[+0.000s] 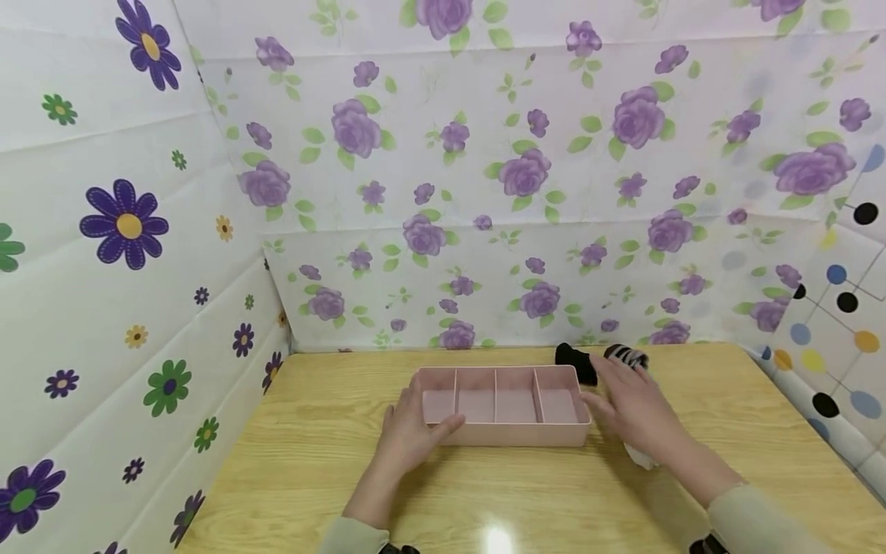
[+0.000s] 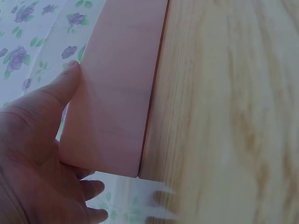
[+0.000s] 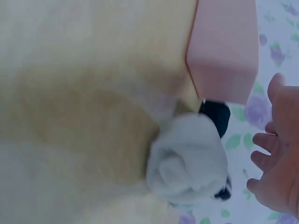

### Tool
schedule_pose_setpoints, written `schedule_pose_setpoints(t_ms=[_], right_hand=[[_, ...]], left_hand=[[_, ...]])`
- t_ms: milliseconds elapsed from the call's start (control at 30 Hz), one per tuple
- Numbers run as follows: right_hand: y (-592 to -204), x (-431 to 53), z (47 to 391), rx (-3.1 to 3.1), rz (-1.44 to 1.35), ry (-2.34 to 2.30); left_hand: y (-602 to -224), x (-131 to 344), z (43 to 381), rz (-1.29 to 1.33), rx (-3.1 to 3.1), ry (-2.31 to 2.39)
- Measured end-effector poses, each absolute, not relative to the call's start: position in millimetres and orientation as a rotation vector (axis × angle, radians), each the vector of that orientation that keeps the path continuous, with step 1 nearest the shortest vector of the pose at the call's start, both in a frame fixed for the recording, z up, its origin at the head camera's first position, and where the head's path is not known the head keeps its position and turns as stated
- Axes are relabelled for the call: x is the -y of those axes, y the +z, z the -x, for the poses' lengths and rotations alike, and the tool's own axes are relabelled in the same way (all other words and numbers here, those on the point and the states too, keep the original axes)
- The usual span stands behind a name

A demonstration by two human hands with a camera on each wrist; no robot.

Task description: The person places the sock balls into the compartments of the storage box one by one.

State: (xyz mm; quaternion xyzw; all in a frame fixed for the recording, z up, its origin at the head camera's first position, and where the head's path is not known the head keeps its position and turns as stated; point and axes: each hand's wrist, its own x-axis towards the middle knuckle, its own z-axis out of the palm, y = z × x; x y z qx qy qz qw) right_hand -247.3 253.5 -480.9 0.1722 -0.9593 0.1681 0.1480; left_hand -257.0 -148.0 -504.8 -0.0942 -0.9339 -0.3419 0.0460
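A pink tray (image 1: 515, 433) with several compartments, all bare, stands on the wooden table (image 1: 484, 492). My left hand (image 1: 422, 419) grips its left end; the thumb (image 2: 63, 86) lies along the tray's front wall (image 2: 117, 93) and the fingers curl round the corner. My right hand (image 1: 633, 408) hovers open with spread fingers just off the tray's right end (image 3: 224, 51), touching nothing. Under that hand lies a rolled white sock (image 3: 187, 158), partly hidden in the head view.
A black sock roll (image 1: 576, 362) and a striped black-and-white roll (image 1: 626, 356) lie behind the tray's right end. Flowered sheets wall the table at the back and left, a dotted sheet (image 1: 831, 346) at the right. The table's front edge is near me.
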Motion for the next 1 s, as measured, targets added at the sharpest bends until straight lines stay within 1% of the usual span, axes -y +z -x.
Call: schedule_pose_setpoints(t_ms=[167, 367, 600, 1000], right_hand=[[-473.8, -269.5, 270.3, 2.777, -0.458, 0.382], [-470.2, -276.7, 290.4, 2.821, -0.466, 0.328], [-476.4, -276.9, 306.8, 2.806, -0.585, 0.286], [-488.7, -278.7, 325.3, 2.903, -0.63, 0.293]], left_hand=[[-505.5, 145.7, 260.1, 0.278, 2.848, -1.031], [-504.1, 144.6, 259.8, 0.286, 2.85, -1.032], [-505.0, 146.0, 256.1, 0.274, 2.866, -1.003], [-505.2, 146.1, 254.9, 0.269, 2.869, -1.03]])
